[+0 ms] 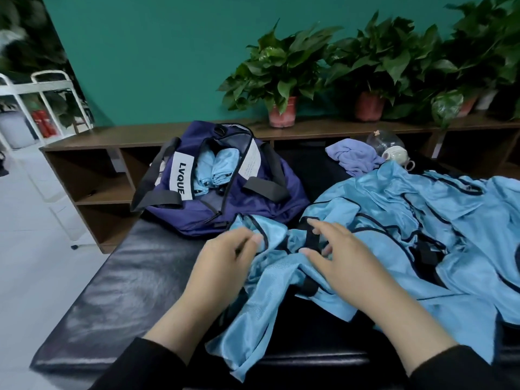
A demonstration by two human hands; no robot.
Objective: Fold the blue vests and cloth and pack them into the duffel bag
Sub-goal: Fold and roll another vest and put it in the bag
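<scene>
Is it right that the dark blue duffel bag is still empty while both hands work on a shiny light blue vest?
Not quite. The head view shows the dark blue duffel bag already holds rolled light blue vests. Both the left hand and right hand do work on a shiny light blue vest.

**Soft indoor light, wide-angle bend**

The scene is evenly lit, with only faint shadows. Pale glare is seen on the glossy black tabletop [118,291] at left. Straight lines are bowed toward the edges. Slight blur is noted on the hands [225,260] and the far-left corner.

Open navy duffel bag [225,187] holding rolled vests [211,170], unfolded blue vests [408,220] beside
</scene>
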